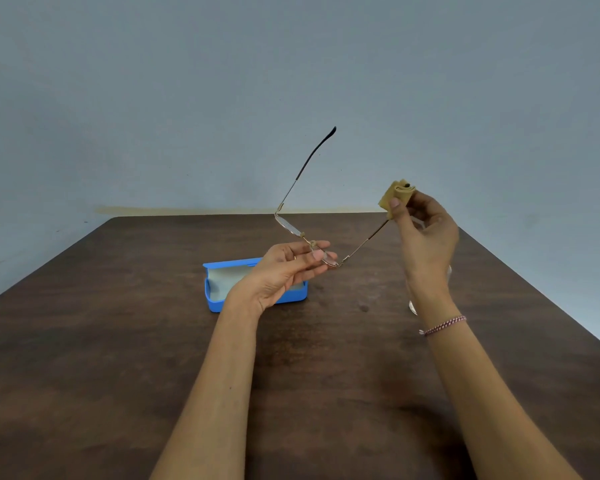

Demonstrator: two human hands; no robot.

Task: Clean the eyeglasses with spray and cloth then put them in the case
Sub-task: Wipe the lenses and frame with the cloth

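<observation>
Thin gold-framed eyeglasses (pixel 293 231) are held above the table, both temple arms unfolded. My left hand (pixel 284 268) pinches the frame at the bridge and near lens. One temple arm points up and away; the other runs right to my right hand (pixel 425 237), which grips a folded tan cloth (pixel 395 195) wrapped around that temple's end. An open blue case (pixel 219 299) with pale lining lies on the table behind my left hand, partly hidden by it. A clear spray bottle (pixel 413 304) stands behind my right wrist, mostly hidden.
A dark brown wooden table (pixel 118 341) fills the lower view, its far edge against a blue-grey wall and its right edge slanting down at the right. A braided bracelet (pixel 444 325) circles my right wrist.
</observation>
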